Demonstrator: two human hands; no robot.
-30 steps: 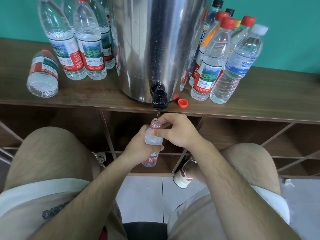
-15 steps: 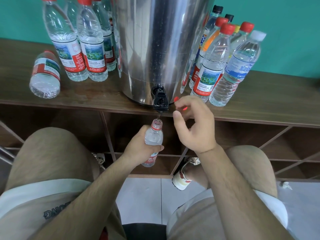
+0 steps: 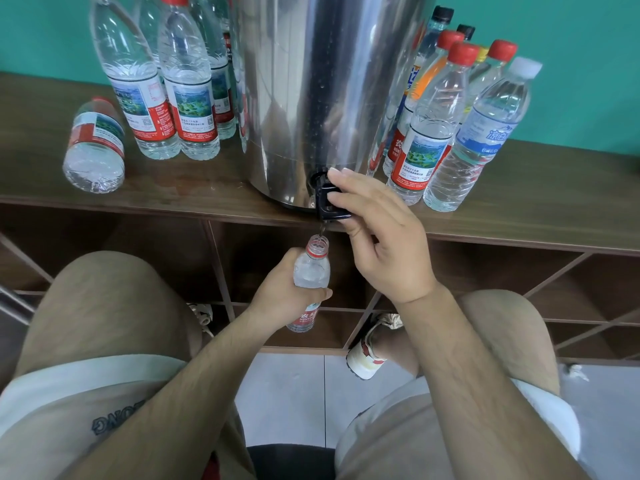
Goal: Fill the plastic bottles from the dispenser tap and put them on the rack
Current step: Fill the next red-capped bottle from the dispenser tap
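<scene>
Right hand pinches tap, bottle held beneath

A second ago the right grip pinched the neck of the bottle, just above the left grip. Half a second ago it had let go and hung in the air, up and to the right of the bottle mouth. Now it has reached the tap. Its forefinger lies over the black lever with the thumb beneath, and the bottle mouth sits apart, below and to its left.
</scene>
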